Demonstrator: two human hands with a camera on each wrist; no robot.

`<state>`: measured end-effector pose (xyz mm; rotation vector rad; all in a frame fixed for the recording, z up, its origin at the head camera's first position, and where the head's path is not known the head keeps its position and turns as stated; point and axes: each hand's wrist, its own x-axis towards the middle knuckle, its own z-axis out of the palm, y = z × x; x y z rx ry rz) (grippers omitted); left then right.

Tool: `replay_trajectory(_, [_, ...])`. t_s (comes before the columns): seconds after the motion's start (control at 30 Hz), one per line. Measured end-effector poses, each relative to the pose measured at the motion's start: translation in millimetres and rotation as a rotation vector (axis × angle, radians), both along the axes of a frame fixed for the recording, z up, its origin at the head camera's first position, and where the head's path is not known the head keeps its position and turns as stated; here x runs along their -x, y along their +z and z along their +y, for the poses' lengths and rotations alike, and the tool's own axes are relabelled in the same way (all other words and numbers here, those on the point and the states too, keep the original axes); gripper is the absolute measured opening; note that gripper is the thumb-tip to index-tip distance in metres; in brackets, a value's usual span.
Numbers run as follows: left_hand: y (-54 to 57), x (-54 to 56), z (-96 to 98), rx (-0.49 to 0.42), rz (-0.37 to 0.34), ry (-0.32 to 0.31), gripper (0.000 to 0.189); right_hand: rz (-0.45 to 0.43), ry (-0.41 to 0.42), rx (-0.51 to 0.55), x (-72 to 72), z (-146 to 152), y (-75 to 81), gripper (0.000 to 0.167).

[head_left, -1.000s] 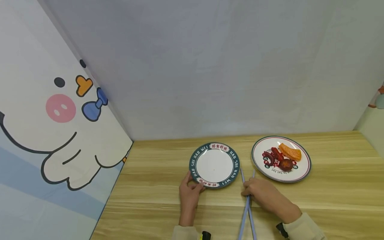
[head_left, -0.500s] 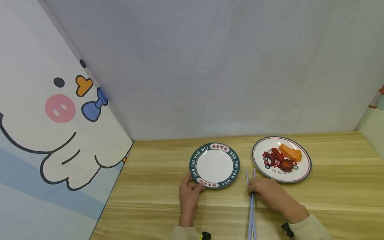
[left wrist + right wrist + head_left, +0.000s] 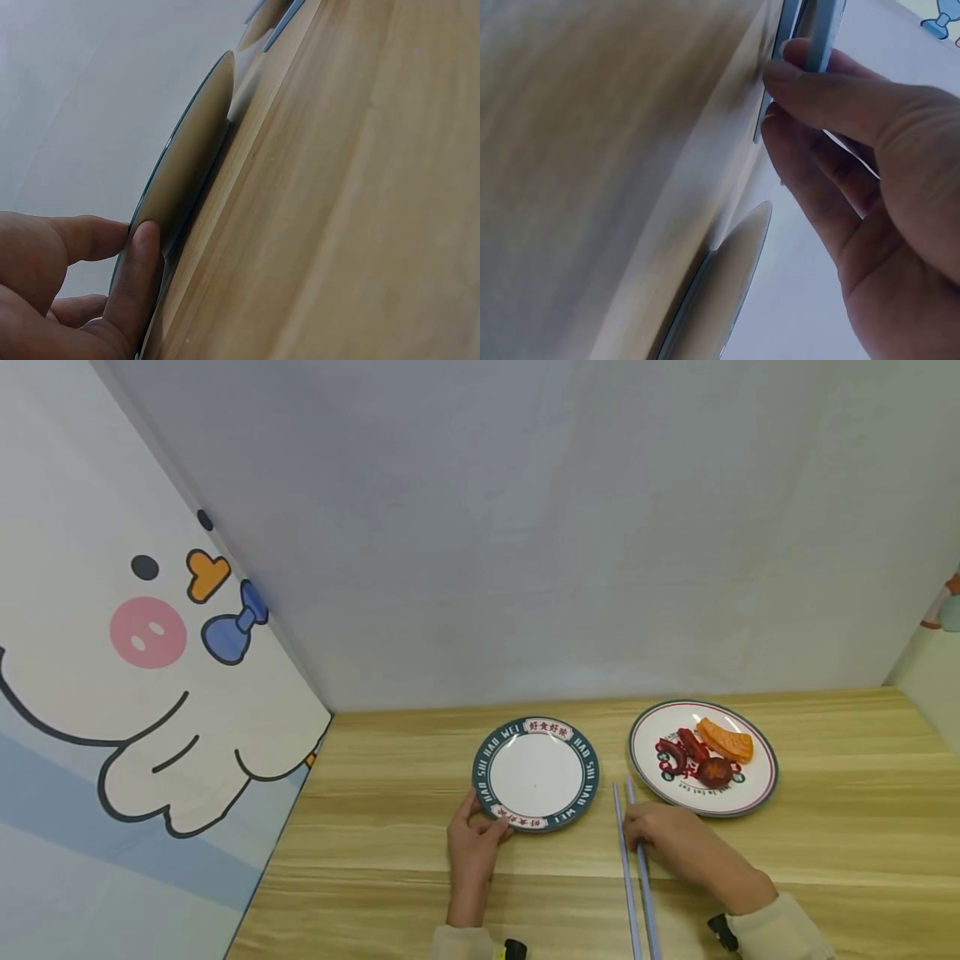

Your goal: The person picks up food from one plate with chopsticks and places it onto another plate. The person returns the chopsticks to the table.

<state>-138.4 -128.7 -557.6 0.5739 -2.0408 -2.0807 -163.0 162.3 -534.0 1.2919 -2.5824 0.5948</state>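
My left hand [image 3: 474,850] grips the near-left rim of a white plate [image 3: 536,772] with a dark green lettered border, thumb on top and fingers at the edge. Seen from the left wrist, a finger [image 3: 139,262] presses along the plate's pale side. To the right, my right hand [image 3: 678,852] bends down over two light blue chopsticks, which run side by side toward the near edge. Its thumb and fingers pinch the right chopstick [image 3: 647,893]. The left chopstick [image 3: 628,885] passes right at the fingertips. Part of the right one is hidden by the hand.
Beyond my right hand stands a second white plate [image 3: 641,735] with a red and green rim. On it are an orange salmon-like slice [image 3: 726,742], a brown mushroom-like cap [image 3: 715,772] and red sausage-like pieces [image 3: 693,747]. A grey-white wall [image 3: 555,568] backs the wooden table [image 3: 375,860].
The chopsticks were crossed, then drew close together, and now lie apart nearly parallel. My right hand has shifted slightly right. The left hand and both plates have stayed put.
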Motion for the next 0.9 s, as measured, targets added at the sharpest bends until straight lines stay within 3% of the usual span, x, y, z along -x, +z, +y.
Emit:
replay_trajectory(0.53, [2.4,-0.5,0.5,0.013,-0.018,0.011,0.079,-0.068,-0.035,-0.064,-7.0,1.5,1.8,0.020])
replay_trajectory(0.9, [2.7,0.2,1.2,0.010,-0.023,0.016,0.078,-0.062,-0.021,-0.042,-9.7,1.2,-0.6,0.019])
